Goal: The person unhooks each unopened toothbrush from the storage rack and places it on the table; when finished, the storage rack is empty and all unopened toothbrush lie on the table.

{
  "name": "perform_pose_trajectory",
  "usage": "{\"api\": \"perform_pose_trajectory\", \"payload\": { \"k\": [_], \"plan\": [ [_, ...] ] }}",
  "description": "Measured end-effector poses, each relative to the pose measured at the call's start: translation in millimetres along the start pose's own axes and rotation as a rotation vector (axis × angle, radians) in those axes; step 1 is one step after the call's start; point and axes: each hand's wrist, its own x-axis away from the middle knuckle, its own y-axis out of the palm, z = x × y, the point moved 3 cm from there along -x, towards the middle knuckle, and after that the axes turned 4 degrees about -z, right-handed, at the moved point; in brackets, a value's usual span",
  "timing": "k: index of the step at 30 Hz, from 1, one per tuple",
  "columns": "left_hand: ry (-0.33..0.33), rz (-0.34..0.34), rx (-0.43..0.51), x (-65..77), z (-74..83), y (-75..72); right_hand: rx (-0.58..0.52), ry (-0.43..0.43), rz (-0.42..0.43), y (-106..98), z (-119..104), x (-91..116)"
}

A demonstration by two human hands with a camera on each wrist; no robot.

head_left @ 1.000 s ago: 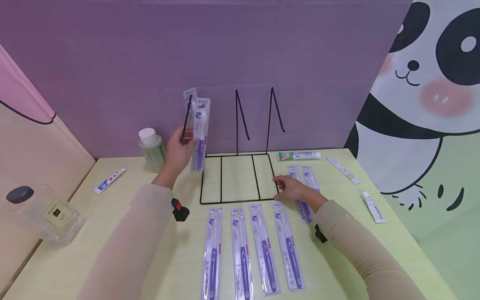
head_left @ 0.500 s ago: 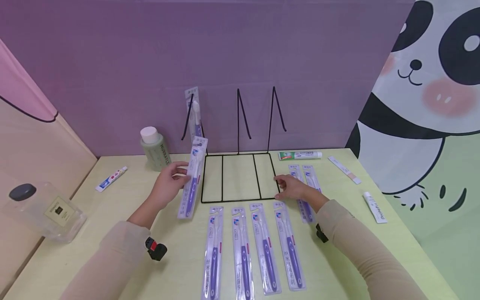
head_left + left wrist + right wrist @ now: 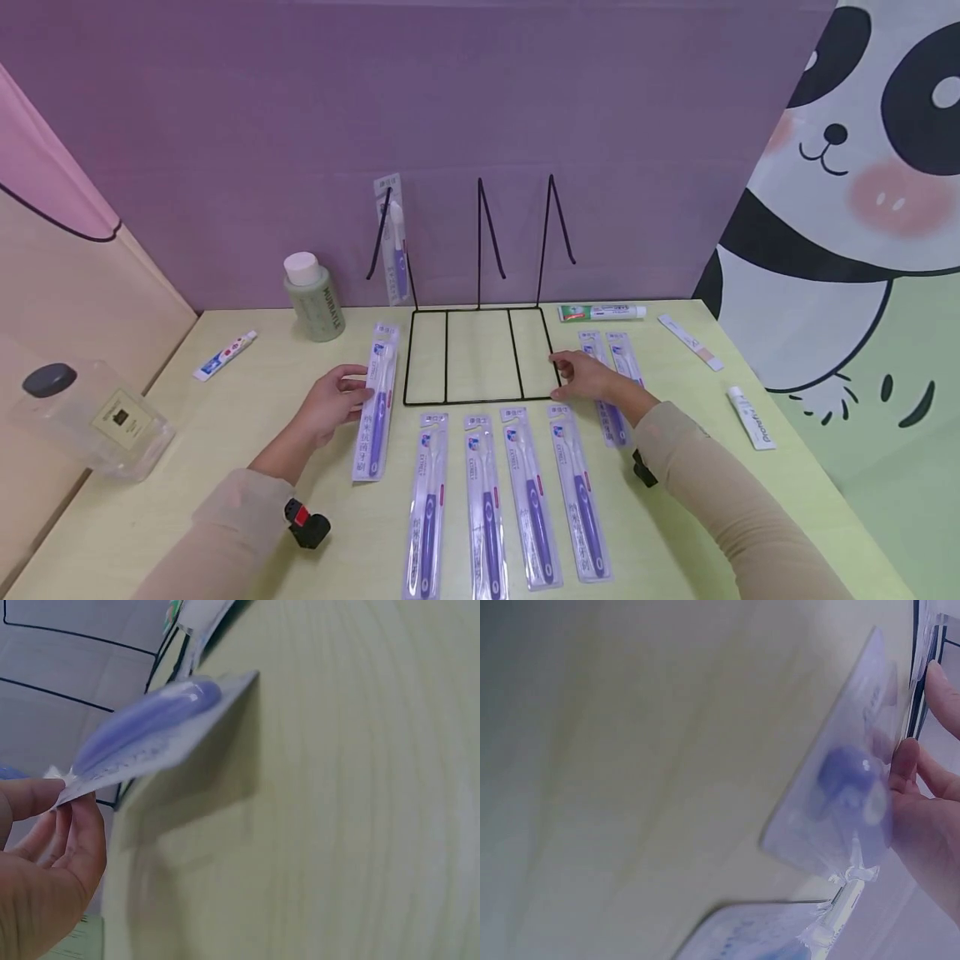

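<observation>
My left hand pinches the edge of a packaged toothbrush between thumb and fingers, left of the black wire rack. In the left wrist view this toothbrush is tilted, one end close to the tabletop. My right hand grips the rack's right side at its base, thumb and fingers about the wire. Another packaged toothbrush hangs on the rack's left hook. Several more packs, including one toothbrush, lie in a row before the rack. Two packs, one toothbrush among them, lie partly behind my right hand.
A green bottle and a clear bottle stand at the left, near a small toothpaste tube. To the right lie a green-and-white tube, a slim packet and a white tube. A purple backdrop rises behind.
My left hand has brought the packaged toothbrush away from the left hook, down and toward me to beside the rack. The hanging toothbrush stays on the hook. My right hand keeps its place.
</observation>
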Motion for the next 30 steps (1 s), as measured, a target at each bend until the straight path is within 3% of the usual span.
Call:
{"api": "perform_pose_trajectory", "payload": {
  "k": [5,8,16,22,26,30],
  "plan": [
    [-0.014,0.034,0.022,-5.3,-7.7,0.7,-0.002,-0.001,0.002,0,1,-1],
    [-0.034,0.057,-0.016,-8.4,-12.4,0.4,-0.002,-0.002,0.003,0,-1,0],
    [-0.089,0.114,-0.220,-12.0,-16.5,-0.9,0.012,0.004,0.012,-1,0,-1],
    [-0.104,0.108,-0.290,-11.9,-15.9,-0.9,0.007,0.007,0.009,-1,0,-1],
    [-0.100,0.102,-0.402,-13.3,-13.9,-1.7,0.006,-0.008,0.005,-1,-1,1],
    [-0.045,0.115,-0.550,-18.4,-4.2,-5.2,0.005,-0.011,0.003,-1,-3,2]
  ]
}}
